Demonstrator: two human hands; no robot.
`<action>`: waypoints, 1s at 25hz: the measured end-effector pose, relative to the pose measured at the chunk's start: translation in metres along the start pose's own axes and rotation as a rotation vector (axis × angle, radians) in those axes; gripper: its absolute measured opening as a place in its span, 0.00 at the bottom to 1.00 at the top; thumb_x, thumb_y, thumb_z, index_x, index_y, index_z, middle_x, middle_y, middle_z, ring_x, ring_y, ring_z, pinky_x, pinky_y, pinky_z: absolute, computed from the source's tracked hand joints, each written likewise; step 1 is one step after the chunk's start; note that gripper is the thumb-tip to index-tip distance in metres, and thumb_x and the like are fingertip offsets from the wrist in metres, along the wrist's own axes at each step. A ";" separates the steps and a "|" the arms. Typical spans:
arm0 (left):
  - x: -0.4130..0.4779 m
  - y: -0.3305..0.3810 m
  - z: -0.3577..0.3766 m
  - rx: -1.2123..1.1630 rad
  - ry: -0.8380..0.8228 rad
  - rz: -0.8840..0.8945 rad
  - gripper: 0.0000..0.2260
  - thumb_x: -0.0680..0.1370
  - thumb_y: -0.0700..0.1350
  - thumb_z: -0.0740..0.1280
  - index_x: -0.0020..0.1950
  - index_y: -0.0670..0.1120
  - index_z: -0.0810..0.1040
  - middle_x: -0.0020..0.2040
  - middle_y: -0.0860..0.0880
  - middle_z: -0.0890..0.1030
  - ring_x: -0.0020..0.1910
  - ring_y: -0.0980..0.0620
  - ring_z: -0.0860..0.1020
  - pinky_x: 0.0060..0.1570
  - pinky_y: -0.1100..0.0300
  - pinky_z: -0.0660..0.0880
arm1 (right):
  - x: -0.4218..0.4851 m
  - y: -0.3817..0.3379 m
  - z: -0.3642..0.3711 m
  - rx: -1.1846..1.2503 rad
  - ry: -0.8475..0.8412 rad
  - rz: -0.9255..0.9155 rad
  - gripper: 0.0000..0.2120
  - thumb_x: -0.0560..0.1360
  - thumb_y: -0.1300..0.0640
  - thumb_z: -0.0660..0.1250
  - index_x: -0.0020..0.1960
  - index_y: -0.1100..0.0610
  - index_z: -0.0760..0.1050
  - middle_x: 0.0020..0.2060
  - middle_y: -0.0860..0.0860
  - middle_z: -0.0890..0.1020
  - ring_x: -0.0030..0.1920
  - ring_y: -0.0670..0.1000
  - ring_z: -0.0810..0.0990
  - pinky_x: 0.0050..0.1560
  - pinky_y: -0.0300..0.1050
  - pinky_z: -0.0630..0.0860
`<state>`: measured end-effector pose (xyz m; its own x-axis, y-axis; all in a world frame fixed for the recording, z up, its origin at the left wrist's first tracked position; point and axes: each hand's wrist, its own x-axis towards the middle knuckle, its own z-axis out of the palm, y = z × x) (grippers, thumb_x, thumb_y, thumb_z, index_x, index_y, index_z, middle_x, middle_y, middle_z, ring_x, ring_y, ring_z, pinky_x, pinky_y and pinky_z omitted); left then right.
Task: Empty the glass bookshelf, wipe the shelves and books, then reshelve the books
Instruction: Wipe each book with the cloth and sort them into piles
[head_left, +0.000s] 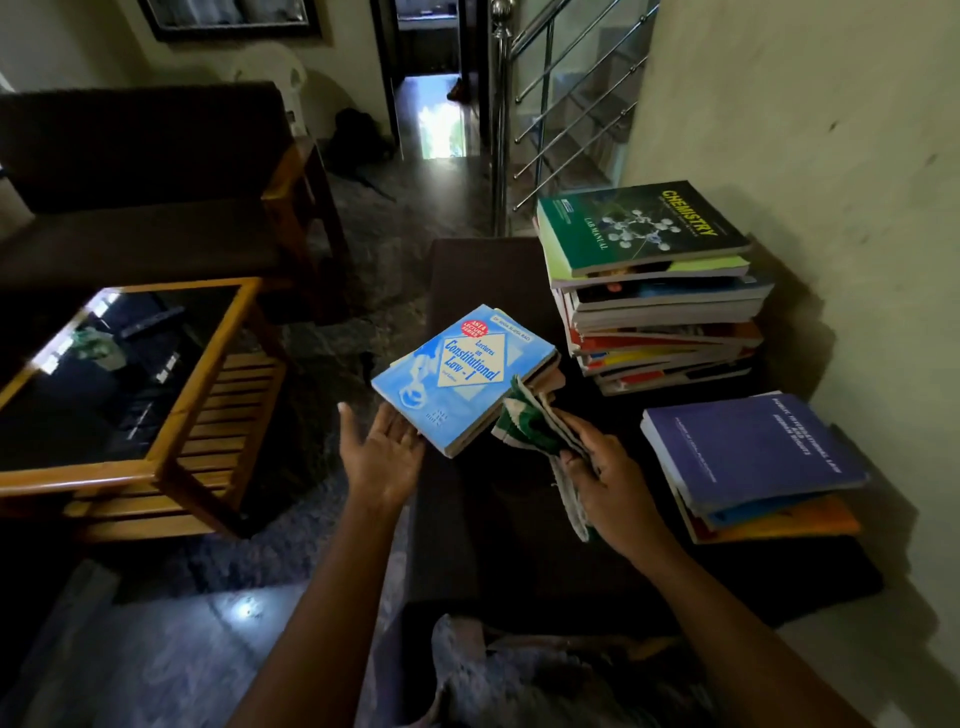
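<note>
Here, left hand (387, 452) supports blue book (465, 374); right hand (602, 467) grips cloth (530, 421) — green-white.

The left hand (382, 457) lay open, palm up, under the near corner of a blue book (465, 376). The right hand (608, 480) gripped a cloth (530, 423) touching the book's right edge. On the seat (493, 519) to the right stood a tall stack (660, 322) far and a short stack (748, 452) near.

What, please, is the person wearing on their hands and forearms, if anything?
Nothing that shows: the left hand and right hand are gloveless, both forearms bare with no sleeve in view, neither wrist with a watch or bangle. The green and white cloth hides part of the right hand, so a ring there cannot be ruled out.
</note>
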<state>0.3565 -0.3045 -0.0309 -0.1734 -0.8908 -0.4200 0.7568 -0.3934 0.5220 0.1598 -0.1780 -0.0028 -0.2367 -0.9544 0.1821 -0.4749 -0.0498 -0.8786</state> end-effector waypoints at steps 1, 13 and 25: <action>-0.005 -0.002 -0.004 0.058 0.047 0.007 0.27 0.78 0.61 0.55 0.69 0.44 0.68 0.62 0.46 0.75 0.67 0.46 0.70 0.67 0.53 0.65 | -0.003 -0.001 0.000 0.004 -0.007 -0.008 0.23 0.77 0.66 0.60 0.62 0.40 0.65 0.51 0.45 0.74 0.57 0.48 0.74 0.59 0.38 0.68; -0.019 -0.166 0.062 0.707 -0.170 -0.496 0.09 0.79 0.48 0.63 0.57 0.47 0.74 0.53 0.48 0.78 0.50 0.49 0.77 0.47 0.53 0.73 | -0.080 0.030 -0.079 0.070 0.293 0.183 0.23 0.77 0.68 0.59 0.56 0.40 0.64 0.56 0.35 0.68 0.62 0.44 0.67 0.58 0.31 0.64; 0.008 -0.239 0.085 0.988 -0.154 -0.255 0.12 0.71 0.42 0.74 0.48 0.39 0.75 0.44 0.41 0.80 0.37 0.48 0.79 0.29 0.58 0.78 | -0.107 0.043 -0.107 0.091 0.374 0.343 0.20 0.78 0.66 0.59 0.58 0.41 0.65 0.57 0.43 0.71 0.59 0.42 0.67 0.56 0.31 0.65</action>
<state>0.1207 -0.2368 -0.0958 -0.3876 -0.7468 -0.5404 -0.1570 -0.5242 0.8370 0.0743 -0.0464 -0.0134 -0.6608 -0.7505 0.0073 -0.2449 0.2064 -0.9473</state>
